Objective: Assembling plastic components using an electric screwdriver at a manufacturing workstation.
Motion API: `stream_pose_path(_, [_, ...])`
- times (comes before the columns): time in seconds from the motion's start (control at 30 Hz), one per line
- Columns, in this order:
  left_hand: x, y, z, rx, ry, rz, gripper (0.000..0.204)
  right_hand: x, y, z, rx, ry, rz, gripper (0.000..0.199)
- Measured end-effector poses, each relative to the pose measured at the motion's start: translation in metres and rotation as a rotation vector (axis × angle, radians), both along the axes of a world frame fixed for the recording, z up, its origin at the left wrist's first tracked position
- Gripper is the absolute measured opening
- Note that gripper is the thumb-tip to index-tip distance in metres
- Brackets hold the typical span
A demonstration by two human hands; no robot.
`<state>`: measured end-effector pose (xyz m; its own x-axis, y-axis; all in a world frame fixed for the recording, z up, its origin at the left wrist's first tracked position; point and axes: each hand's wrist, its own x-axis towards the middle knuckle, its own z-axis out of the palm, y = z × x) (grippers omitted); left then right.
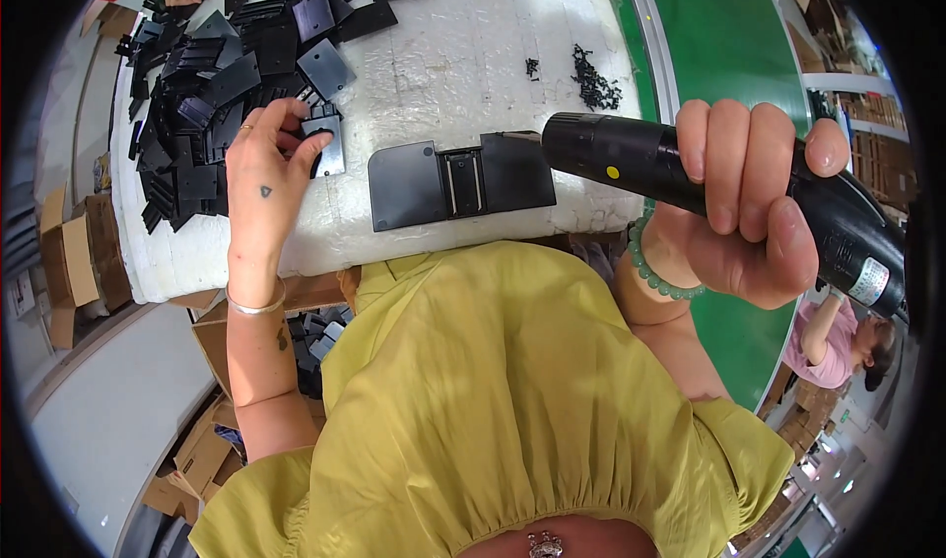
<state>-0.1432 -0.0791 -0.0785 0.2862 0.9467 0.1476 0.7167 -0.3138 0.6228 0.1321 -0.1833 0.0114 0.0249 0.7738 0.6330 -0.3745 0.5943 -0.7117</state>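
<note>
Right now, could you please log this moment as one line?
left hand: picking black plate | right hand: gripping electric screwdriver | black assembly: on foam pad

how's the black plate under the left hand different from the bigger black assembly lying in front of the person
The small black plate is a single squarish piece, pinched by the left hand at the edge of the pile; the black assembly is wider, built of two panels joined by a middle bracket, and lies untouched beside the tip of the electric screwdriver in the right hand. Both are flat, black, and rest on the white foam pad.
</note>
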Motion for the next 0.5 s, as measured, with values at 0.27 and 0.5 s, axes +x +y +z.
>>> stream_pose_path(0.27, [0.001, -0.009, 0.007, 0.029, 0.126, -0.055, 0.045, 0.004, -0.003, -0.002, 0.0, 0.002, 0.006, 0.032])
stream_pose_path(0.5, [-0.009, -0.002, 0.014, 0.172, -0.207, 0.126, 0.017, 0.009, -0.005, -0.003, -0.019, -0.015, 0.005, 0.033])
